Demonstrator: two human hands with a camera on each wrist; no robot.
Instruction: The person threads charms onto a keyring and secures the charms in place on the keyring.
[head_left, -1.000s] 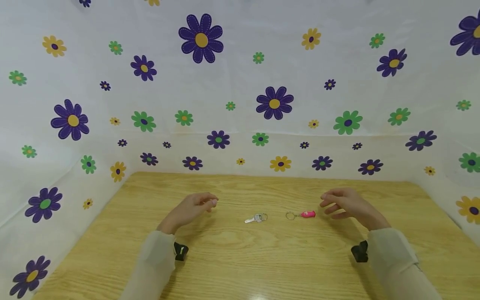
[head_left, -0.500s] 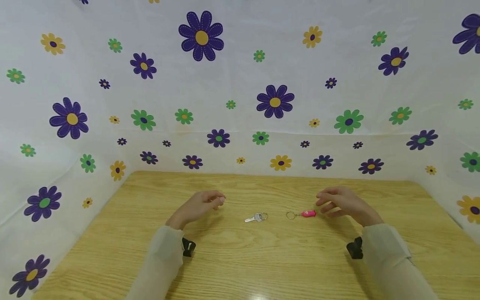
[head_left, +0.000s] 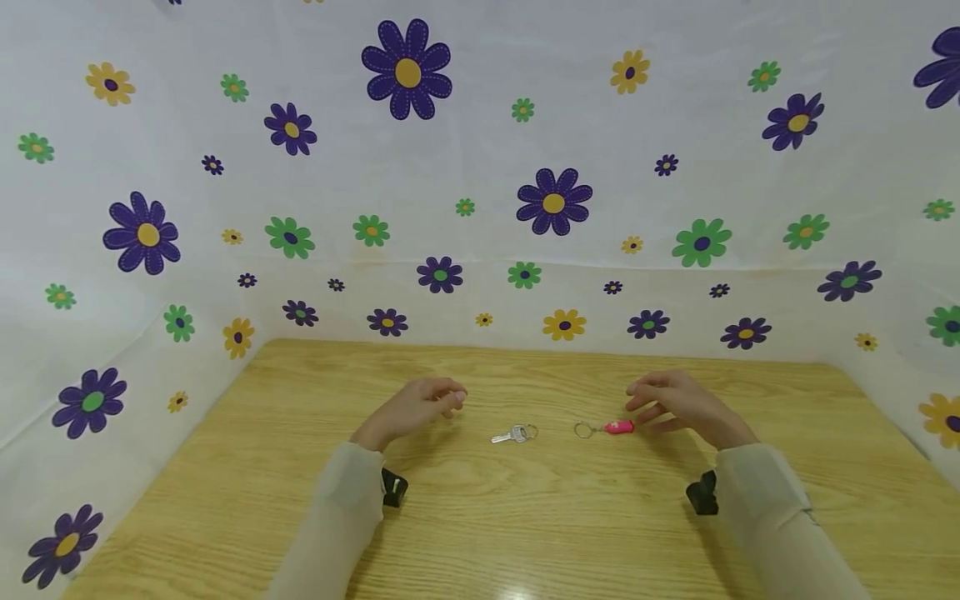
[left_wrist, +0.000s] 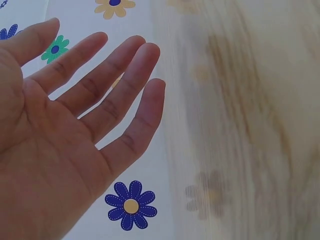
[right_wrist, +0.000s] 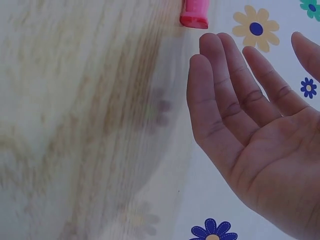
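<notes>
A silver key [head_left: 512, 435] with a small ring lies on the wooden table, between my hands in the head view. To its right lies a pink keychain charm [head_left: 619, 427] with a chain and a metal split ring [head_left: 583, 430]. My left hand [head_left: 418, 407] hovers left of the key, apart from it, fingers loosely bent and holding nothing. My right hand [head_left: 684, 407] is just right of the pink charm, also holding nothing. In the right wrist view the charm's end [right_wrist: 195, 21] shows beyond the fingertips. The left wrist view shows the open palm [left_wrist: 55, 135] but no key.
The wooden tabletop [head_left: 480, 533] stretches out around both hands. A white cloth with printed flowers [head_left: 480, 167] hangs behind the table and along both sides. Each wrist carries a black camera mount [head_left: 393, 487] under the sleeve cuff.
My left hand has moved right, toward the key. My right hand has shifted a little left, toward the pink charm. The key and the charm lie where they were on the table.
</notes>
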